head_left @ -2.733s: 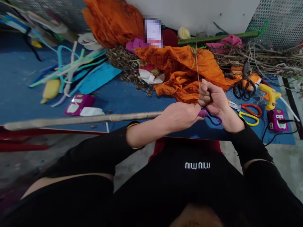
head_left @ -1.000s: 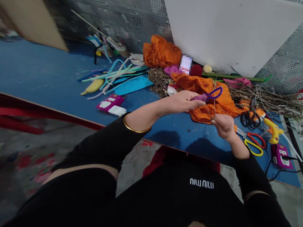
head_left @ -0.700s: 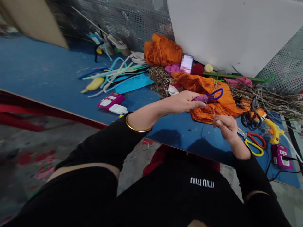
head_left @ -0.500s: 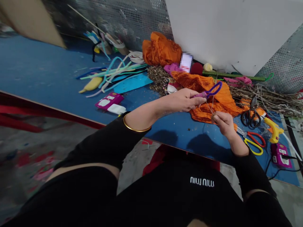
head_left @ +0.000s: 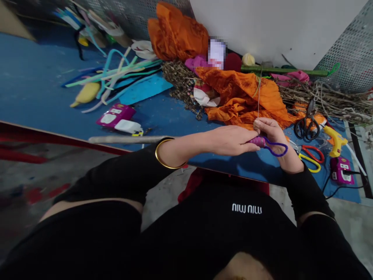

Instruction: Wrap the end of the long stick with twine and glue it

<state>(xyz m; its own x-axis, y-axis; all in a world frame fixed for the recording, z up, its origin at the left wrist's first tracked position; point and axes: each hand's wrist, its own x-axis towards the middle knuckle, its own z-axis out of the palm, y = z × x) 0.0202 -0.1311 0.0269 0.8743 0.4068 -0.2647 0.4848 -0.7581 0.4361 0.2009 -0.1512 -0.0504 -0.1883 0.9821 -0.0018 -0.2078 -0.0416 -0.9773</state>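
My left hand (head_left: 233, 140) is closed round a stick whose end is wrapped in purple thread (head_left: 257, 142). A dark purple loop (head_left: 278, 149) sticks out of that wrapped end, in front of my right wrist. A long grey part of the stick (head_left: 128, 139) shows beyond my left forearm. Just above the wrapped end, my right hand (head_left: 269, 129) pinches a thin thread (head_left: 259, 95), which runs up over the orange cloth (head_left: 244, 93).
Pipe cleaners (head_left: 116, 77) and a purple power socket (head_left: 115, 115) lie to the left. Black scissors (head_left: 307, 126), red-and-yellow-handled scissors (head_left: 313, 159), a yellow glue gun (head_left: 335, 140) and a second socket (head_left: 341, 171) lie to the right. Dried stems (head_left: 344, 103) are behind.
My right hand has moved up beside the wrapped end, and my left hand has come lower and to the right. The loop now points right, and the view has shifted.
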